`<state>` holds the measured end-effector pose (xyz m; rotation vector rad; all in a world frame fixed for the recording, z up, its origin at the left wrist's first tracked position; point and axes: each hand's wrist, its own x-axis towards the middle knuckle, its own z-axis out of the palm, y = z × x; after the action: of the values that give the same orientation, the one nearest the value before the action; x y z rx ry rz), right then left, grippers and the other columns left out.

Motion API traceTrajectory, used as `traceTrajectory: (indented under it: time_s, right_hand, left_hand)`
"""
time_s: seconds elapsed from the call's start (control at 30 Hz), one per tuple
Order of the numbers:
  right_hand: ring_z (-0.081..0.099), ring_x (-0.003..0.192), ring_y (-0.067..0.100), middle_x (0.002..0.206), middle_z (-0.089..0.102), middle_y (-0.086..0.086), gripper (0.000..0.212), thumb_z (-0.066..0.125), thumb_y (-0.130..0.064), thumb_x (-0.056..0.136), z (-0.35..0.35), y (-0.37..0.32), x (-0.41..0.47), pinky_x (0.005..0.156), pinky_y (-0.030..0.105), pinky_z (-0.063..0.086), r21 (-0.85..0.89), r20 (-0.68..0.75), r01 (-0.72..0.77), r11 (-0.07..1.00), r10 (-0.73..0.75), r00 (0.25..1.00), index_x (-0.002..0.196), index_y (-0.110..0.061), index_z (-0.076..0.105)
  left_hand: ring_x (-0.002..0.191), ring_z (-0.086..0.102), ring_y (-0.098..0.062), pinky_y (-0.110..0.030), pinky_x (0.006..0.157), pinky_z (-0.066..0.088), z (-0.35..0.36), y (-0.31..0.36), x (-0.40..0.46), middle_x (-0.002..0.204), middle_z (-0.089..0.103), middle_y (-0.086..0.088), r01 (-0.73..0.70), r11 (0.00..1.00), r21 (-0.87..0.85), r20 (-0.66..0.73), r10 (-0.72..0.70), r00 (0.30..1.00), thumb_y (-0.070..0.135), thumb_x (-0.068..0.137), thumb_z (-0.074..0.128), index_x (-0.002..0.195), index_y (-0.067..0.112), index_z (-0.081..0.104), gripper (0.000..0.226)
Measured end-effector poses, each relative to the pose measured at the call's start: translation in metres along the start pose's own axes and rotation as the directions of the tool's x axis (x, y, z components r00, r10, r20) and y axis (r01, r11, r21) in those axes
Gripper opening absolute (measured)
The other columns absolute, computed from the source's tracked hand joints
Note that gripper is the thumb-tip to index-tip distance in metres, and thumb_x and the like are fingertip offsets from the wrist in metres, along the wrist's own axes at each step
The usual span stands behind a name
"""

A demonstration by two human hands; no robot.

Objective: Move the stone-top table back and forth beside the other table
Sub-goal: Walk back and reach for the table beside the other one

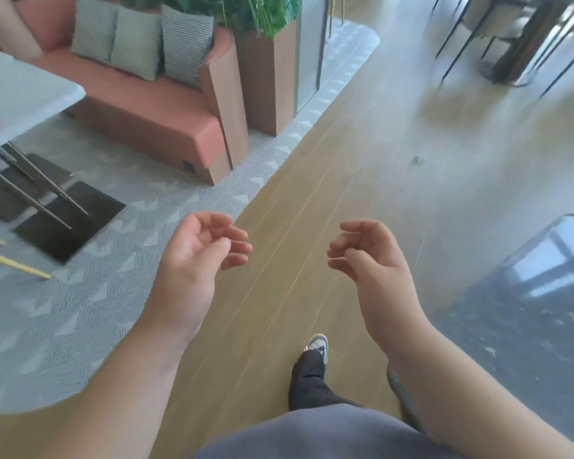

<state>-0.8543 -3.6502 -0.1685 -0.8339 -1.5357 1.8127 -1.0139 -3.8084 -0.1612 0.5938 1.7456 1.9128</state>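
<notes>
From the head camera, both hands hang in the air over the floor, palms turned partly up and toward each other. The left hand has its fingers loosely curled and slightly spread, holding nothing. The right hand mirrors it, fingers loosely bent with small gaps between them, also holding nothing. Neither hand touches any furniture.

At the right edge, near the person, a dark polished slab with a rounded corner shows window reflections; I take it to be the stone-top table (its legs are out of sight, so I cannot be sure). It lies just to the right of the right forearm, apart from the hand. At the far left stands a pale grey table on thin slanted legs over dark base plates, well apart from the dark slab; this is probably the other table.

Beyond the grey table runs a salmon bench with cushions, and a tall planter at its end. One shoe is planted on the wooden floor strip between carpet and polished floor.

As for progress, nothing here shows how many passes are made. With both hands free and the two tables far apart, I judge that a grip on the stone top and a push toward the grey table are yet to come.
</notes>
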Motion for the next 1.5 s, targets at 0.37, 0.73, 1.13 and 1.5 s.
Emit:
traceTrajectory:
  time_s: [0.37, 0.73, 1.13, 1.5]
  right_hand:
    - [0.065, 0.084, 0.015, 0.083, 0.065, -0.006, 0.042, 0.036, 0.016, 0.090, -0.061, -0.025, 0.207, 0.085, 0.036, 0.056, 0.018, -0.140, 0.023, 1.000, -0.020, 0.990, 0.108, -0.013, 0.060]
    - [0.065, 0.084, 0.014, 0.081, 0.065, -0.008, 0.041, 0.037, 0.015, 0.090, -0.103, -0.039, 0.332, 0.086, 0.038, 0.055, 0.024, -0.266, 0.001, 1.000, 0.006, 0.964, 0.109, -0.012, 0.060]
    - [0.065, 0.084, 0.016, 0.081, 0.065, -0.007, 0.035, 0.044, -0.004, 0.079, -0.141, -0.056, 0.516, 0.082, 0.033, 0.056, -0.013, -0.545, 0.035, 0.999, -0.037, 0.838, 0.109, -0.012, 0.060]
    - [0.064, 0.083, 0.016, 0.081, 0.066, -0.006, 0.038, 0.038, 0.016, 0.092, -0.199, -0.062, 0.588, 0.080, 0.034, 0.056, 0.022, -0.799, 0.065, 0.998, -0.022, 0.601, 0.109, -0.011, 0.059]
  left_hand:
    - [0.082, 0.068, -0.021, -0.031, 0.077, 0.058, 0.121, 0.001, 0.207, 0.088, 0.068, -0.003, -0.036, 0.996, 0.085, 0.147, 0.024, 0.989, -0.016, 0.098, 0.038, 0.111, 0.003, 0.056, 0.028]
    - [0.085, 0.070, -0.022, -0.033, 0.078, 0.059, 0.213, -0.022, 0.364, 0.089, 0.071, 0.001, 0.044, 0.998, 0.049, 0.304, -0.057, 0.951, 0.008, 0.085, 0.049, 0.109, 0.009, 0.059, 0.026]
    - [0.083, 0.070, -0.021, -0.034, 0.079, 0.060, 0.335, -0.044, 0.586, 0.088, 0.070, 0.000, 0.119, 0.993, -0.001, 0.590, -0.095, 0.802, 0.001, 0.090, 0.047, 0.109, 0.008, 0.059, 0.023]
    - [0.083, 0.070, -0.021, -0.033, 0.077, 0.059, 0.485, -0.048, 0.682, 0.085, 0.071, 0.002, 0.179, 0.983, 0.034, 0.845, -0.124, 0.520, 0.009, 0.084, 0.049, 0.109, 0.009, 0.059, 0.027]
